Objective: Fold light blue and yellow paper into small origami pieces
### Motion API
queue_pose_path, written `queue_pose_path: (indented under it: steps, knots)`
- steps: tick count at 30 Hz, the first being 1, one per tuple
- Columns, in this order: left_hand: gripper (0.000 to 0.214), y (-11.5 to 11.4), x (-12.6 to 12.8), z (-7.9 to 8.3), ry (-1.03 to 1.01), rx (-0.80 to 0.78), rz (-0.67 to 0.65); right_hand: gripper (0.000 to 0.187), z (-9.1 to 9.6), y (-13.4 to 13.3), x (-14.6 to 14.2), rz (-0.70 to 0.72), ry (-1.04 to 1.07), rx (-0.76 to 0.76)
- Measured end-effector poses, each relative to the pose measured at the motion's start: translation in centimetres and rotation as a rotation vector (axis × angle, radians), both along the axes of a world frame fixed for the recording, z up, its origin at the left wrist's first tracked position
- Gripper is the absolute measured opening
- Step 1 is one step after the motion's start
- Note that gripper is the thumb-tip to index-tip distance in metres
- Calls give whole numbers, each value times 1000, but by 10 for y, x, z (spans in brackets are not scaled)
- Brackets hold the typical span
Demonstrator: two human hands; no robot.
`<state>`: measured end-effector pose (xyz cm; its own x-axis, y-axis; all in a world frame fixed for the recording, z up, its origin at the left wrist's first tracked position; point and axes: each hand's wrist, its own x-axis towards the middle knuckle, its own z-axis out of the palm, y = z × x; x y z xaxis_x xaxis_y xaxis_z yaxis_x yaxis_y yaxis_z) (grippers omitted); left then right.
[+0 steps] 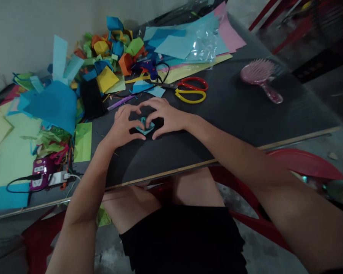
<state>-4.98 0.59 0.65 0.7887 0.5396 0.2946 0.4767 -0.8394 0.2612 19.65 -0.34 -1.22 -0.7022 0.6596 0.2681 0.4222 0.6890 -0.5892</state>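
Observation:
A small teal piece of folded paper (145, 131) sits low over the dark tabletop, between my two hands. My left hand (124, 125) curls in from the left, with a finger pressed into the paper's inner side and the thumb near its front edge. From the other side, my right hand (167, 116) also puts a finger inside the fold, its thumb bent round in front. The two hands nearly meet at the far side. Just beyond them lie scissors (192, 90) with red and yellow handles and a purple pen-like tool (121, 102).
Folded colored paper pieces (103, 47) are heaped at the back, beside a blue glue gun (150, 68) and plastic-wrapped paper sheets (185, 42). A black phone (91, 99) lies left. A pink hairbrush (257, 74) is right; a purple power socket (41, 173) stands near the front-left edge.

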Motion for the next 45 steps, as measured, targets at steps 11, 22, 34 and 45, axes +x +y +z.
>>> queue_pose_path:
  steps: [11, 22, 34, 45]
  knots:
    - [24, 6, -11, 2, 80, -1, 59, 23, 1, -1, -1, -23, -41, 164]
    - [23, -3, -4, -1, 66, -9, 30, 30, 4, -9, -16, -210, 97, 133]
    - [25, -6, 8, -15, -64, 145, 109, 19, 17, -17, -17, -585, 55, -354]
    - [54, -24, 19, -18, -419, -63, 357, 31, 12, -12, -27, -602, 123, -66]
